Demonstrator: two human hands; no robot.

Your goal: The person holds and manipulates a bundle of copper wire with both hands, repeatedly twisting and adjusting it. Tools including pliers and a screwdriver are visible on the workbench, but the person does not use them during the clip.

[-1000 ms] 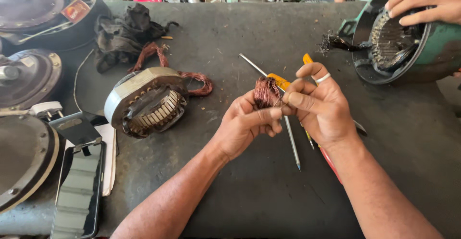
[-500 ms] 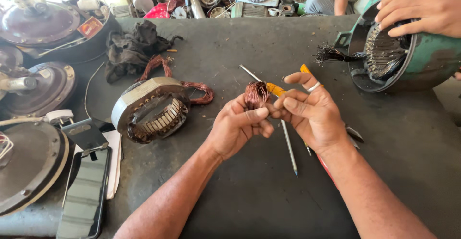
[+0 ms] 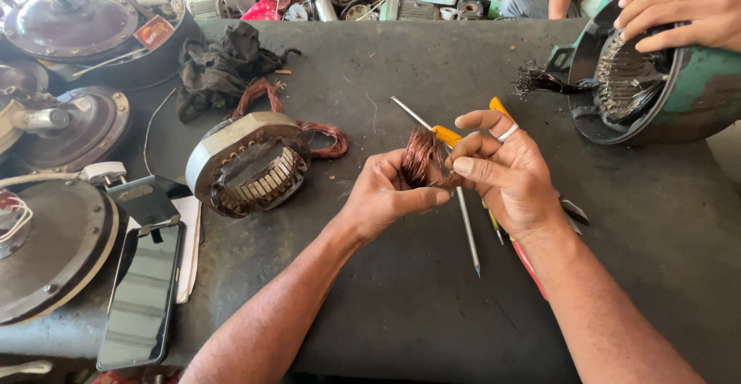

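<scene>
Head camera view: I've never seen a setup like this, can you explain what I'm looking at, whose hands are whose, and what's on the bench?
There is no machine here: the one picture comes from a camera on a person's head, looking down at their own bare hands over a dark workbench. The left hand and right hand together pinch a small bundle of copper wire. Under them lie a yellow-handled screwdriver and other tools. To the left sit a motor stator with a loose copper coil, a black rag, round motor covers and a phone. At top right, another person's hand rests on a green motor housing.
</scene>
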